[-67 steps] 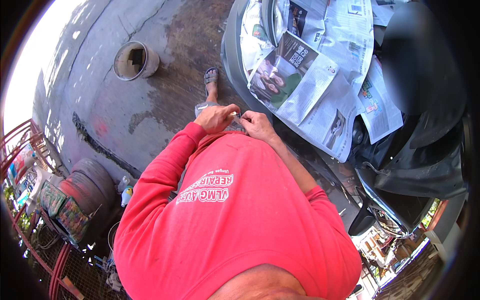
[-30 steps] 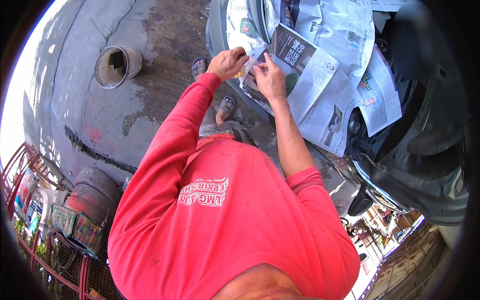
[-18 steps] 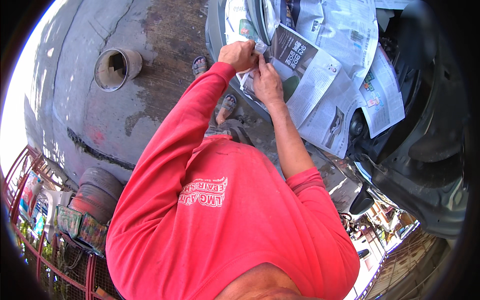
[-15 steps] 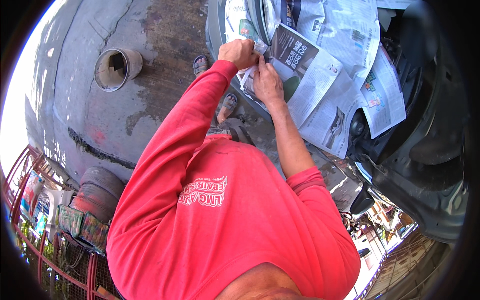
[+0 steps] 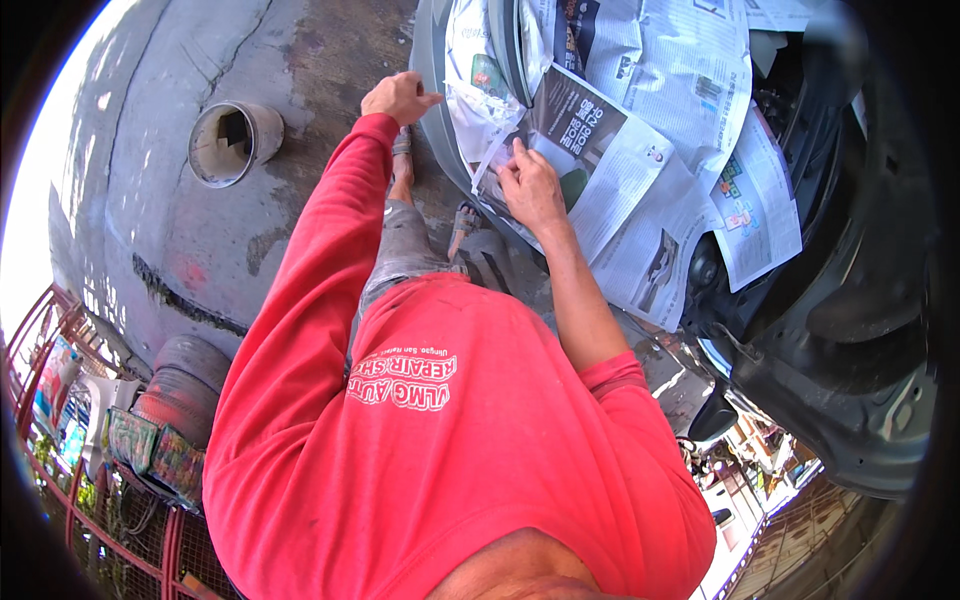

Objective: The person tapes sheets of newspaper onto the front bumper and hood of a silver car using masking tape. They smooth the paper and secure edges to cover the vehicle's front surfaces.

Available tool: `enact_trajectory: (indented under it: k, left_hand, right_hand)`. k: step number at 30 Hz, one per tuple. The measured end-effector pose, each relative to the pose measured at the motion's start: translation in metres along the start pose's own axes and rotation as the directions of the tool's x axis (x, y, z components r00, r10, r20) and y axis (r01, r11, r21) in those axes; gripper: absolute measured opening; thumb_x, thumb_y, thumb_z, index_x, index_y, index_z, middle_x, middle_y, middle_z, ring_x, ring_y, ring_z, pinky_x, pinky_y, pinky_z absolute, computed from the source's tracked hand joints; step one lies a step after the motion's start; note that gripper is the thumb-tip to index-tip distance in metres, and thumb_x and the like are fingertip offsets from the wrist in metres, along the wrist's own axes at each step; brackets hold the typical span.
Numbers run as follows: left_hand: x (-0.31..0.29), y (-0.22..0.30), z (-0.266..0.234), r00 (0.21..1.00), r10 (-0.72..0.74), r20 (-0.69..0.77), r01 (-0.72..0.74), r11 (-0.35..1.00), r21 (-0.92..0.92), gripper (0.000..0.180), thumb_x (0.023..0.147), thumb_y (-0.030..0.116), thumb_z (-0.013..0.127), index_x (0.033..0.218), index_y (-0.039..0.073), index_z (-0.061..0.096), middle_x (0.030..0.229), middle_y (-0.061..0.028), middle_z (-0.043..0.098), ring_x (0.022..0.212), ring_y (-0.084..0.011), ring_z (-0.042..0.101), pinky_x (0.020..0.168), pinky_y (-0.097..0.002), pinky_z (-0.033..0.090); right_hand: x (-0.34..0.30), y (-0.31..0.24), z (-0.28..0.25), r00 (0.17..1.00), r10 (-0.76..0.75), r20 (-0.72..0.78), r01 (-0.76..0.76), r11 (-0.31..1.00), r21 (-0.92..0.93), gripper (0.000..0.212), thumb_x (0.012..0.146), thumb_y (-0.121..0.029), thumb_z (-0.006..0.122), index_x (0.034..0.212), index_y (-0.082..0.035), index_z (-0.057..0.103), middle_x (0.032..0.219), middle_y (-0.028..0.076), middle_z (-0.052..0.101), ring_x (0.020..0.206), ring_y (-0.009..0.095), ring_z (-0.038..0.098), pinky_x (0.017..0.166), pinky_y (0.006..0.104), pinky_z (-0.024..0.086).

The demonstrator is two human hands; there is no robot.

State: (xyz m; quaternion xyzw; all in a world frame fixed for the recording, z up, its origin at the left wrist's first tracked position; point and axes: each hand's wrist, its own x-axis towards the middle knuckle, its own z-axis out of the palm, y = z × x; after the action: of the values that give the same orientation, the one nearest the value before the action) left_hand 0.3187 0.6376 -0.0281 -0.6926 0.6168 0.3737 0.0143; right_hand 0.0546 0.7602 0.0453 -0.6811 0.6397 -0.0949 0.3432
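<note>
My left hand [image 5: 398, 99] is closed, fingertips together, just left of a grey car body panel's edge [image 5: 432, 125]. Whether it holds anything is too small to make out. A whitish, wrinkled translucent sheet [image 5: 482, 112] lies on the panel to its right. My right hand [image 5: 533, 190] rests over the near edge of the newspaper sheets [image 5: 630, 165] spread across the car. Its fingers are partly stretched and apart, the index finger lying on a dark printed part. A pale strip [image 5: 487, 165] runs along the paper's edge beside that hand.
Dark car parts [image 5: 850, 330] and a side mirror [image 5: 718, 408] lie to the right. A bucket [image 5: 235, 145] stands on the concrete floor at the left. Stacked tyres [image 5: 185, 390] and a red metal fence [image 5: 85, 510] are at the lower left.
My left hand has moved left, away from my right hand and off the paper's edge. My right hand has shifted slightly down, its fingers more apart.
</note>
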Motion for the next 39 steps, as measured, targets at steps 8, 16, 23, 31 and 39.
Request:
enact_trajectory:
  k: [8, 16, 23, 31, 39]
  left_hand:
    - [-0.198, -0.092, 0.059, 0.996, 0.059, -0.065, -0.084, 0.853, -0.515, 0.054, 0.096, 0.014, 0.076, 0.147, 0.01, 0.06, 0.106, -0.0103, 0.076, 0.1, -0.0195, 0.074, 0.089, -0.0364, 0.059]
    - [-0.378, 0.044, 0.22, 1.0, 0.009, 0.02, 0.017, 0.279, -0.96, 0.061, 0.098, -0.004, 0.068, 0.155, 0.008, 0.051, 0.11, -0.0063, 0.073, 0.099, -0.0122, 0.068, 0.09, -0.0318, 0.057]
    - [-0.394, 0.01, 0.3, 0.95, -0.311, -0.037, 0.002, 0.124, -0.992, 0.05, 0.101, 0.006, 0.068, 0.15, 0.009, 0.057, 0.104, -0.0022, 0.069, 0.089, -0.0092, 0.064, 0.076, -0.0281, 0.056]
    - [-0.424, -0.009, 0.362, 0.828, -0.561, 0.021, -0.013, -0.058, -0.998, 0.047, 0.098, 0.004, 0.071, 0.145, 0.005, 0.062, 0.09, 0.0005, 0.068, 0.075, -0.0072, 0.062, 0.07, -0.0248, 0.053]
    - [-0.419, -0.033, 0.389, 0.817, -0.576, 0.029, 0.047, 0.016, -0.999, 0.051, 0.095, 0.004, 0.071, 0.145, 0.005, 0.063, 0.095, -0.0022, 0.069, 0.086, -0.0101, 0.065, 0.08, -0.0281, 0.054]
  right_hand:
    - [-0.083, 0.037, -0.011, 0.927, -0.283, 0.245, 0.23, 0.947, 0.226, 0.048, 0.095, -0.018, 0.079, 0.136, 0.004, 0.069, 0.099, 0.012, 0.073, 0.077, 0.019, 0.071, 0.072, 0.0328, 0.057]
    - [-0.181, 0.07, 0.032, 0.704, -0.033, 0.709, -0.34, 0.861, 0.378, 0.05, 0.101, -0.031, 0.076, 0.137, 0.003, 0.069, 0.109, 0.013, 0.076, 0.093, 0.017, 0.074, 0.078, 0.033, 0.059]
    - [-0.147, 0.07, 0.047, 0.468, -0.484, 0.739, 0.754, 0.655, -0.048, 0.038, 0.1, -0.032, 0.07, 0.12, 0.0, 0.071, 0.115, 0.018, 0.073, 0.109, 0.039, 0.07, 0.095, 0.0472, 0.056]
    - [-0.036, 0.037, 0.096, 0.15, -0.101, 0.984, 0.926, -0.333, -0.175, 0.066, 0.106, -0.043, 0.057, 0.151, 0.004, 0.056, 0.164, 0.02, 0.05, 0.159, 0.036, 0.036, 0.132, 0.0557, 0.019]
    - [-0.036, 0.013, 0.07, 0.339, 0.162, 0.927, 0.853, -0.468, -0.23, 0.077, 0.107, -0.05, 0.053, 0.16, 0.005, 0.046, 0.172, 0.022, 0.037, 0.163, 0.037, 0.028, 0.134, 0.0574, 0.013]
